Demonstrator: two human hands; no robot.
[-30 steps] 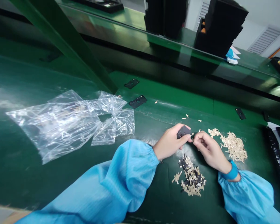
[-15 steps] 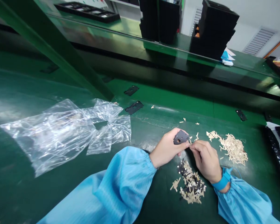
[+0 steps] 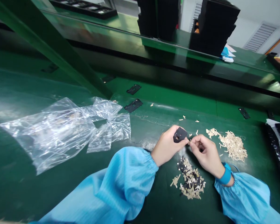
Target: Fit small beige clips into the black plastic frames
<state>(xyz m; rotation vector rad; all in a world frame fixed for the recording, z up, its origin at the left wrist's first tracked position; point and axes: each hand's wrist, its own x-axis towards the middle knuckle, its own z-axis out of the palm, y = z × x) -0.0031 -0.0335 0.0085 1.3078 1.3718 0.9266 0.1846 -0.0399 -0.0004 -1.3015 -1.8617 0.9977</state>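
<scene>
My left hand (image 3: 169,144) grips a small flat black part (image 3: 179,135) with holes in it, held above the green table. Just right of the part is my right hand (image 3: 206,154), its thumb and forefinger pinched near the part's lower right edge; whatever is between those fingertips is too small to make out. Below both hands lies a pile of mixed beige and black pieces (image 3: 193,183). Farther right sits a heap of small beige pieces (image 3: 234,146), with a few loose ones scattered behind the hands.
Clear plastic bags (image 3: 60,133) lie at the left. Flat black parts (image 3: 133,105) rest behind the hands. A green post (image 3: 60,53) slants across the upper left. Black stacked trays (image 3: 212,28) stand on the rear shelf, and a black-wrapped item (image 3: 276,146) is at the right edge.
The black part has tilted slightly in my left hand. My right hand has shifted a little to the right, and its fingers have turned, opening a gap in the palm.
</scene>
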